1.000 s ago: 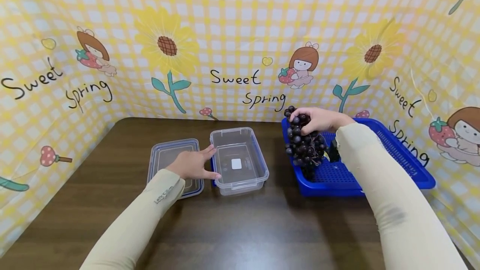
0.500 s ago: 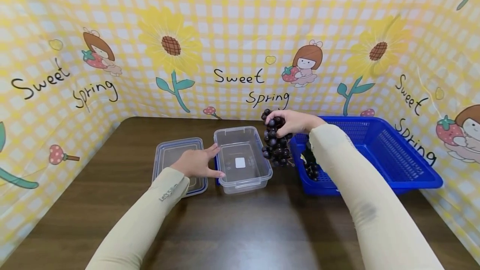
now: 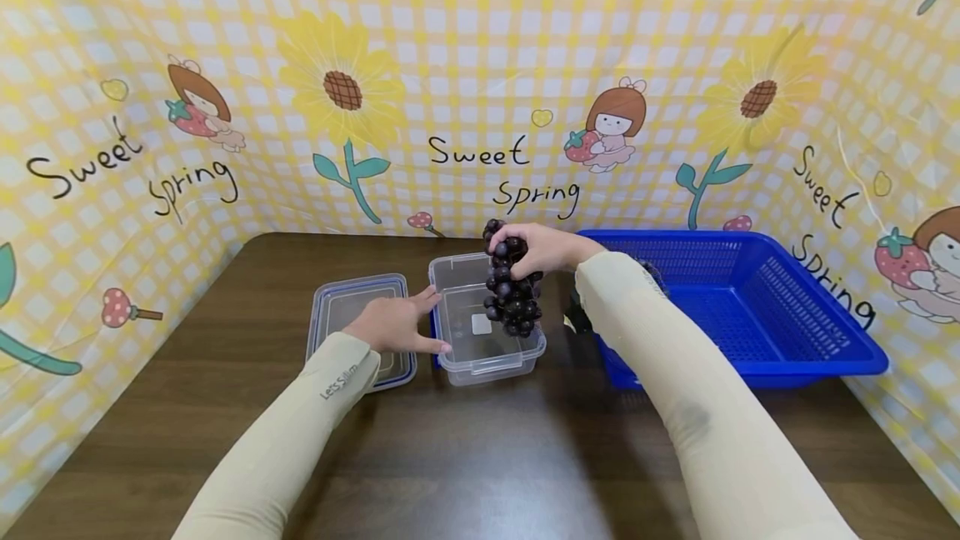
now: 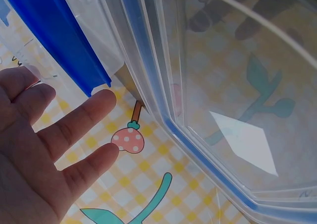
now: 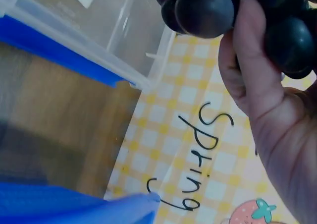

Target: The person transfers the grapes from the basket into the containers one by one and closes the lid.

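My right hand (image 3: pixel 543 247) grips a bunch of dark purple grapes (image 3: pixel 517 298) from above, holding it over the right side of a clear plastic container (image 3: pixel 491 369). The right wrist view shows the thumb (image 5: pixel 250 40) pressed against the round grapes (image 5: pixel 205 13). My left hand (image 3: pixel 390 325) has its fingers spread at the container's left side, its fingertips at the rim. Up close in the left wrist view, a fingertip lies by the container's blue latch (image 4: pixel 59 40). Beneath the left hand lies a clear lid (image 3: pixel 330 307) with a blue seal, partly covered by the hand.
A blue plastic basket (image 3: pixel 817 367) stands at the right, its left part hidden behind my right sleeve (image 3: pixel 675 373). Patterned yellow checked cloth (image 3: pixel 480 90) walls in the back and sides of the brown wooden table (image 3: pixel 465 457).
My right hand has carried the grapes left, out of the blue basket and over to the container. The left hand stays by the container's left side. The view has shifted slightly.
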The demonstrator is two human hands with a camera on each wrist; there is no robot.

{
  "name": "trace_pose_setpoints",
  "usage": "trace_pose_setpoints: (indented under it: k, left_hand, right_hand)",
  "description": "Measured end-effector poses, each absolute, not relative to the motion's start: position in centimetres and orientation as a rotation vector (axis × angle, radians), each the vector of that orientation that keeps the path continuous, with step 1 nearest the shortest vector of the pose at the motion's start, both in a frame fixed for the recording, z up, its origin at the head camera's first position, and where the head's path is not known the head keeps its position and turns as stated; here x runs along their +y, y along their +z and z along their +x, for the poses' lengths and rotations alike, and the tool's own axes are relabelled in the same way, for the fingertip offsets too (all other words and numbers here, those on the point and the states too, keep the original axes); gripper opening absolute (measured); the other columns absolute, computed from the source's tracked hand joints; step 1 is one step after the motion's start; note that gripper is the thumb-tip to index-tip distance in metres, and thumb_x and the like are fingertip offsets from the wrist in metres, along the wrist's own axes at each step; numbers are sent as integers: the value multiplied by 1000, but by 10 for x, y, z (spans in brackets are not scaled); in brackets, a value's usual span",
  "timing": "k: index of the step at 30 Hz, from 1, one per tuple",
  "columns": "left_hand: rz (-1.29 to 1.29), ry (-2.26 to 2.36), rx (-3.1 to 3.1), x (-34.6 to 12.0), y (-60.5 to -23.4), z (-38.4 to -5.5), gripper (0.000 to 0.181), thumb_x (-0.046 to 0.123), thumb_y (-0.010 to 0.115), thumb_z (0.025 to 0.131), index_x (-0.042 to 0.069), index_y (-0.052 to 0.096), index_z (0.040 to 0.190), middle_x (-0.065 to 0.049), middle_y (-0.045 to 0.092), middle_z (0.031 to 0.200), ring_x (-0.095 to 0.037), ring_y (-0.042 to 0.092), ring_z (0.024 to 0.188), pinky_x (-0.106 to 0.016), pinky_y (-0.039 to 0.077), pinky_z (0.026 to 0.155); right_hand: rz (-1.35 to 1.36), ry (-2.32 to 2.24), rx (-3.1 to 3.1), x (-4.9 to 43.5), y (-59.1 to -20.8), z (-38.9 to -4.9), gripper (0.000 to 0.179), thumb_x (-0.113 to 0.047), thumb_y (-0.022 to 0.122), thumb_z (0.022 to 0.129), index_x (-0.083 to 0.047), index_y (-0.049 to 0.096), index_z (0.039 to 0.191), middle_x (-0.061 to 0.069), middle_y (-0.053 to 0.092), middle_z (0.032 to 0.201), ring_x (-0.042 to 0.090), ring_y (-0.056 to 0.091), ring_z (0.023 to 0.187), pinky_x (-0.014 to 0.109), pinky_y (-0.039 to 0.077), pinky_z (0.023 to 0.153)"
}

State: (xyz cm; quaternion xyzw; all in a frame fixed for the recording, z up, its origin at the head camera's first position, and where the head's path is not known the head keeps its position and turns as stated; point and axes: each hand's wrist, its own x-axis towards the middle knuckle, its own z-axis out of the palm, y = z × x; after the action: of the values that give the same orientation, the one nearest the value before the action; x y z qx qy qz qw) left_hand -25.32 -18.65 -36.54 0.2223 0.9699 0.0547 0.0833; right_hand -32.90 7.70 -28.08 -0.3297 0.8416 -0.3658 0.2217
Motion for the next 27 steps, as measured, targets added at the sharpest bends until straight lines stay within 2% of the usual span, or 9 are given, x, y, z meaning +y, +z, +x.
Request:
trace_pose_setpoints:
  k: [6,11,18,24,27]
  left_hand:
    - [648,175,2880,-187,-366,-254,96,70,58,80,7,35,148,-13,27,155,-30,63,102,-26,30,42]
    - [675,150,2889,-188,-367,-254,94,69,57,81,7,35,148,-13,27,155,-30,64,96,-27,29,42]
    - [669,130,2885,-188,-367,-253,92,66,58,83,7,34,149,-13,27,155,-26,65,86,-26,28,42]
    - [666,149,2874,-185,-363,-252,93,66,58,82,6,34,148,-14,26,155,-33,62,104,-27,29,43]
    - [659,154,2875,-185,-362,-252,93,66,58,82,6,34,148,-14,26,155,-34,60,108,-27,30,43]
  right_hand:
    - [-902,-1001,2350,65,-292,-326,46,4,61,75,-4,54,120,16,44,131,26,43,104,30,40,77]
    - [-874,-914,2377,61,-298,-323,49,3,61,77,-7,53,124,15,42,132,27,43,103,29,39,73]
    - [-927,-895,2393,57,-311,-321,47,3,62,76,-4,54,123,15,48,125,25,44,102,31,39,82]
    - [-920,-816,2432,57,-322,-322,47,1,64,76,-5,55,122,16,49,125,26,45,103,33,41,85]
    - [-921,-804,2426,55,-325,-322,47,0,65,77,-6,55,123,16,49,125,25,47,102,34,42,86]
